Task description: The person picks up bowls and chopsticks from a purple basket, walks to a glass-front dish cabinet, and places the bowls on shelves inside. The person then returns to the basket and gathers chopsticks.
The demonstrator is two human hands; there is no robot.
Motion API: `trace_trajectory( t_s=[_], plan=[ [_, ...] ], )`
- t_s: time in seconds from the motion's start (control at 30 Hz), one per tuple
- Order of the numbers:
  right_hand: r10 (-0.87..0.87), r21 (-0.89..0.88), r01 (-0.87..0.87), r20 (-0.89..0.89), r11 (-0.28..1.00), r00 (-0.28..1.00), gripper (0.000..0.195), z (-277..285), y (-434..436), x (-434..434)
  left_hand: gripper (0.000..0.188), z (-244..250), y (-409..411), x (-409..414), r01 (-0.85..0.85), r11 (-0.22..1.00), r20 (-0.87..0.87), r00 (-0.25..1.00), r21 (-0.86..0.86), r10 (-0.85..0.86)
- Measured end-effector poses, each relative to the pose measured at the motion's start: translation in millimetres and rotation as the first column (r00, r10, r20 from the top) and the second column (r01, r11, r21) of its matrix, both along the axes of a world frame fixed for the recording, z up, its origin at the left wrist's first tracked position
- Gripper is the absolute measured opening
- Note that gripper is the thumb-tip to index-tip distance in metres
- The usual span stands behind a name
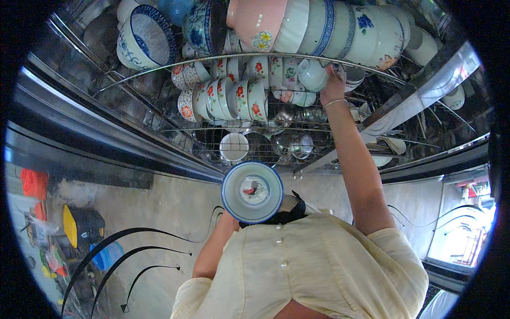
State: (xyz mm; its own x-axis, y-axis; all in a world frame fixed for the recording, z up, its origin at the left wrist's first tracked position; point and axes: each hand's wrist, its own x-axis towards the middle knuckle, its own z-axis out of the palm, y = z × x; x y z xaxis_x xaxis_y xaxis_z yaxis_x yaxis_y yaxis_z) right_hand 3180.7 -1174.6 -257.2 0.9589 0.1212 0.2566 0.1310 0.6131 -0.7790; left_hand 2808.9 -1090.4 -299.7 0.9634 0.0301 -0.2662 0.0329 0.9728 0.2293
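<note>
Close in front of my chest is a white bowl (253,192) with blue rim lines and a red mark at its bottom. My left hand (232,221), mostly hidden below, supports this bowl. My right arm reaches up into a wire dish rack. There my right hand (335,81) grips the edge of a small white bowl (312,75), its fingers partly behind the rack's front rail (279,54). Left of it stand rows of white bowls with red flowers (239,97), tipped on their sides.
Above the rail sit a pink bowl (257,24), several large white bowls (342,36) and a blue-patterned bowl (145,38). A white cup (234,146) and metal bowls (301,144) lie lower down. A metal cabinet post (422,91) slants past my right forearm.
</note>
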Motion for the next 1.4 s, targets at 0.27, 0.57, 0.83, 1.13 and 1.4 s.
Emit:
trace_trajectory(
  t_s=[0.27,0.57,0.83,1.13,1.4],
  plan=[
    [0.042,0.039,-0.032,-0.299,0.999,0.953,0.037,12.2,14.2,7.1,0.043,-1.0,-1.0,-4.7,0.009,1.0,-0.014,1.0,-0.001,-0.009],
    [-0.115,-0.828,0.26,0.235,0.497,0.965,0.038,-23.7,34.1,52.0,0.043,1.9,-3.4,-1.7,0.028,1.0,-0.005,1.0,-0.002,-0.028],
    [0.31,-0.698,0.651,0.574,-0.298,0.757,0.042,-19.5,55.3,54.9,0.043,2.2,-1.0,-3.9,0.005,1.0,-0.013,1.0,-0.001,-0.005],
    [0.233,-0.799,0.587,0.551,-0.127,0.801,0.049,-19.8,28.1,49.1,0.043,3.4,0.4,0.9,0.002,1.0,-0.001,1.0,-0.009,-0.002],
    [0.186,-0.668,0.609,0.724,0.426,0.664,0.032,59.1,-7.5,-81.3,0.043,12.5,4.0,3.1,-0.048,0.999,0.001,0.999,-0.001,0.048]
  ],
)
